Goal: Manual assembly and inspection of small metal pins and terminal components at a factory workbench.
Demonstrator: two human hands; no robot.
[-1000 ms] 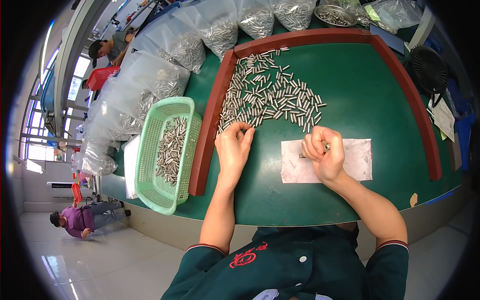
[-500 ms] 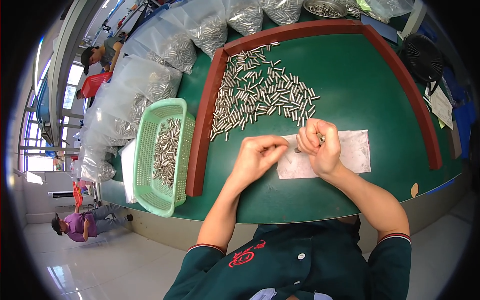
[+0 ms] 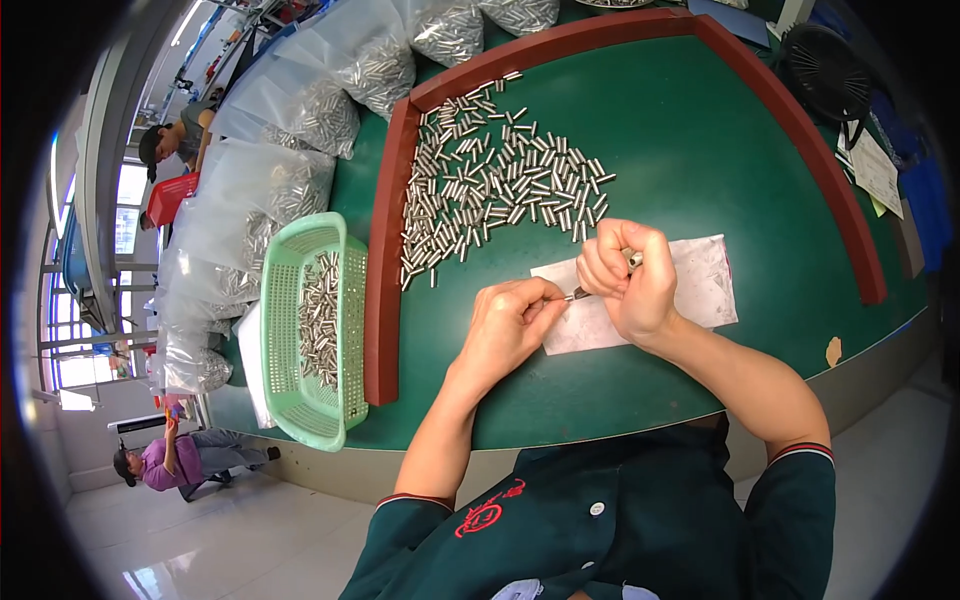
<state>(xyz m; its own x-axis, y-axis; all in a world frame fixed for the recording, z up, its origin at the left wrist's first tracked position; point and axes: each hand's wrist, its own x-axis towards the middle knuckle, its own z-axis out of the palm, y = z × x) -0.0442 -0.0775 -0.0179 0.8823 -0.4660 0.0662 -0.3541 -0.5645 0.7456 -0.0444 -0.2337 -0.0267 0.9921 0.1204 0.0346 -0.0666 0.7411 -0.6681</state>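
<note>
My left hand (image 3: 500, 325) is closed in a pinch on a small shiny metal cylinder (image 3: 570, 297), mostly covered by the fingertips. Wrapped in a fist, my right hand (image 3: 635, 290) grips a slim tool (image 3: 584, 293). The tool's dark tip points left and meets the cylinder, and a round metal end shows by the thumb. My palm hides the rest, so its kind is unclear. Under the right hand lies a stained whitish cloth (image 3: 703, 285). Loose metal cylinders (image 3: 490, 185) are spread over the green table (image 3: 690, 130) beyond my hands.
Dark red rails (image 3: 383, 290) border the work area at left, back and right. Outside the left rail stands a light green basket (image 3: 355, 330) of metal pieces. Clear bags (image 3: 380, 75) of metal parts line the back left. A black fan (image 3: 825, 72) stands at far right.
My left fingertips have come up to the tool in my right hand, and the small cylinder now shows at its tip. The whole view has shifted slightly.
</note>
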